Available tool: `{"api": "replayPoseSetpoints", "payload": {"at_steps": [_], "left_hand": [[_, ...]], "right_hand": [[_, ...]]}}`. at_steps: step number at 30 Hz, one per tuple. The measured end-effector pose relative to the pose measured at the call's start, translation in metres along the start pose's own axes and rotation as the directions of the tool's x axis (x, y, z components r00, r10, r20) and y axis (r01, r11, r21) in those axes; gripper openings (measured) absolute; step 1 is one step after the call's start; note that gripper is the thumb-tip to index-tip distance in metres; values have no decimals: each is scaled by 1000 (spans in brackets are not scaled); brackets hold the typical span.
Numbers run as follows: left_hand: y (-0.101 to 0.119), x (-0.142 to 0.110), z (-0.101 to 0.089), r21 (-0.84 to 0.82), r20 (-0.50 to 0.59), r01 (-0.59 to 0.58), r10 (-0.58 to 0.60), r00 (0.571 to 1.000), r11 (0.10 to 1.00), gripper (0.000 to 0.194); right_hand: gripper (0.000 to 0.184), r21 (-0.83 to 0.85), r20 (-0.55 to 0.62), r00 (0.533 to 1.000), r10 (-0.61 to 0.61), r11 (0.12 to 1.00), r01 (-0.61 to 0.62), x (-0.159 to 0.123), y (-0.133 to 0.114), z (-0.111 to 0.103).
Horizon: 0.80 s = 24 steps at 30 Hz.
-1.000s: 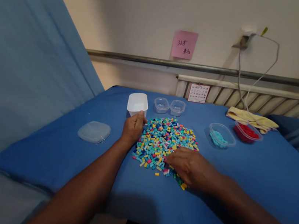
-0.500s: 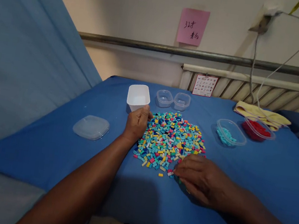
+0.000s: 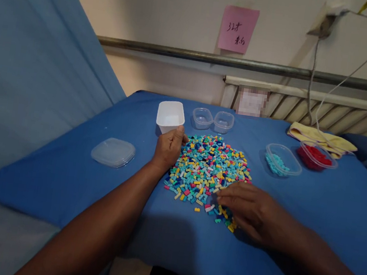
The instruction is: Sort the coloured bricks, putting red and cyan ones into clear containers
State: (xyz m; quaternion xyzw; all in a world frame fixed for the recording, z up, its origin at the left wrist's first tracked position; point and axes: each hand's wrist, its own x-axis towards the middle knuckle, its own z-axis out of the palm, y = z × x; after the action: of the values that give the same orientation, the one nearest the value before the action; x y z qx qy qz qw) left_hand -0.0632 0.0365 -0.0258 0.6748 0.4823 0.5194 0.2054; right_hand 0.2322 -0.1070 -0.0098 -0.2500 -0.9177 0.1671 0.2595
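A broad pile of small toy building bricks point(image 3: 206, 168) in turquoise, blue, yellow, pink and white lies on the blue cloth. At the pile's left edge, my left hand point(image 3: 168, 147) is closed, its thumb up and its fingertips curled toward the bricks; what they hold, if anything, is hidden. Just behind it stands a white tub point(image 3: 171, 114), and I cannot tell whether they touch. My right hand point(image 3: 248, 208) reaches low over the pile's near right side with bent, partly spread fingers. Several loose bricks point(image 3: 223, 217) lie beneath and beside it.
Two clear tubs point(image 3: 202, 118) stand behind the pile. To the right, one clear tub point(image 3: 283, 159) holds turquoise bricks and another point(image 3: 319, 157) red ones. Stacked clear lids point(image 3: 113, 152) lie left. A yellow cloth point(image 3: 322, 138) and a white cable point(image 3: 353, 72) are at the back right.
My right hand has shifted slightly up and right, uncovering blue, green and yellow bricks at the pile's near edge. My left hand stays beside the white tub.
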Motion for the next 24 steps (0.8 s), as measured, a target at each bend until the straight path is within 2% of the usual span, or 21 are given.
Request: {"api": "replayPoseSetpoints", "payload": {"at_steps": [4,6,8,11,13,18,22,24], "left_hand": [[1,0,0,2,-6,-6,6,1000,1000,70],[1,1,0,3,-3,-6,6,1000,1000,70],[0,2,0,7,-1,-5,5,1000,1000,70],[-2,2,-1,17,5,-8,8,1000,1000,70],[-2,3,-1,16,4,-10,10,1000,1000,69],[0,3,0,21,3,-10,10,1000,1000,70],[2,3,1,23,13,-5,4,1000,1000,71],[2,2,1,20,4,-3,3,1000,1000,70]], "right_hand": [[37,-143,-192,966,173,969,-202,-15,25,-18],[34,-168,-238,950,204,955,-247,-18,29,-23],[32,-127,-181,964,194,968,-219,-17,27,-23],[25,-30,16,987,158,987,-158,-13,19,-20],[20,9,90,985,149,989,-151,-11,16,-19],[29,-6,-6,991,131,991,-131,-3,12,-10],[30,-144,82,987,135,982,-123,9,0,1],[31,-140,97,988,120,984,-106,11,-2,1]]}}
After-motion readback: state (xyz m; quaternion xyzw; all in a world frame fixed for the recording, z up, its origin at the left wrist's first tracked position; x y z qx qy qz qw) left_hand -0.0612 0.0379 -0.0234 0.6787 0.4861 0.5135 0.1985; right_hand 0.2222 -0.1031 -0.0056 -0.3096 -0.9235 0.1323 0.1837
